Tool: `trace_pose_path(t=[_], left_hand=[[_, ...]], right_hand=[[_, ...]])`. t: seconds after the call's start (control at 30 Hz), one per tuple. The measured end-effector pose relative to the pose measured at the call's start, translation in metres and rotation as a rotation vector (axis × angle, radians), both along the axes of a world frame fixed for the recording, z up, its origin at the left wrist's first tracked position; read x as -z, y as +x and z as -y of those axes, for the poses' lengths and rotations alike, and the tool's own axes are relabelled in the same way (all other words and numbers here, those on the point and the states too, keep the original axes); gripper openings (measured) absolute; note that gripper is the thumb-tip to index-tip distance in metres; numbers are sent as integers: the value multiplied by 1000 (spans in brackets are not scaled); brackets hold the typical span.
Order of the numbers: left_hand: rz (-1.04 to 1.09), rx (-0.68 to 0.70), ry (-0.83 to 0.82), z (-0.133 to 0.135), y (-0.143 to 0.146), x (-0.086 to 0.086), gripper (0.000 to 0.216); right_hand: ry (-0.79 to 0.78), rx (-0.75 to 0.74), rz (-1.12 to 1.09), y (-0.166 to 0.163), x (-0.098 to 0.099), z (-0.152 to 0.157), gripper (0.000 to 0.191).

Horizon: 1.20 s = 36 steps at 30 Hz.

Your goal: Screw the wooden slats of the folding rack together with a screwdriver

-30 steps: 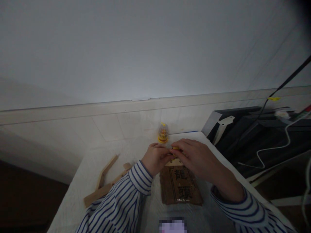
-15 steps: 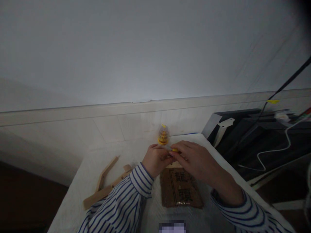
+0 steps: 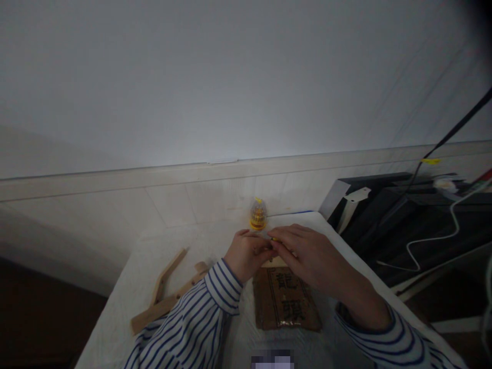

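My left hand (image 3: 246, 252) and my right hand (image 3: 303, 251) meet fingertip to fingertip above the far part of a white table (image 3: 126, 302). Both are closed in a pinch on a small yellow thing (image 3: 275, 239) of which only a sliver shows; what it is I cannot make out. Under the hands lies a brown board with dark characters (image 3: 285, 303). Just beyond the fingers stands a small clear dome-shaped holder with a yellow base (image 3: 258, 214). Both sleeves are white with blue stripes.
A wooden frame of joined slats (image 3: 165, 292) lies on the table at the left. To the right of the table stands dark equipment (image 3: 388, 215) with a white cable (image 3: 430, 238) and a black cable (image 3: 453, 128). A pale wall rises behind.
The hands have stayed together at the same spot. The right hand's fingers have shifted slightly over the yellow thing, so less of it shows.
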<state>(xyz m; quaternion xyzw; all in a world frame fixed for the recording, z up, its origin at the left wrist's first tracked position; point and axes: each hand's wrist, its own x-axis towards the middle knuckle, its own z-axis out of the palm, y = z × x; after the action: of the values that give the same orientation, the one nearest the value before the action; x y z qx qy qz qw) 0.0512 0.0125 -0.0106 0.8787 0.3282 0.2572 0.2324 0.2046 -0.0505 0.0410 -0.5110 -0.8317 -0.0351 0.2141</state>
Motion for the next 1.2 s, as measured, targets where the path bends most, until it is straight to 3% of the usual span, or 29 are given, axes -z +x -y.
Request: trace_pose_path(t=[0.97, 1.2], left_hand=[[-13, 126, 50, -2, -2, 1, 17], [-3, 64, 51, -1, -1, 0, 13]], right_hand=[[-56, 41, 34, 1, 1, -2, 19], [-49, 35, 24, 1, 0, -2, 17]])
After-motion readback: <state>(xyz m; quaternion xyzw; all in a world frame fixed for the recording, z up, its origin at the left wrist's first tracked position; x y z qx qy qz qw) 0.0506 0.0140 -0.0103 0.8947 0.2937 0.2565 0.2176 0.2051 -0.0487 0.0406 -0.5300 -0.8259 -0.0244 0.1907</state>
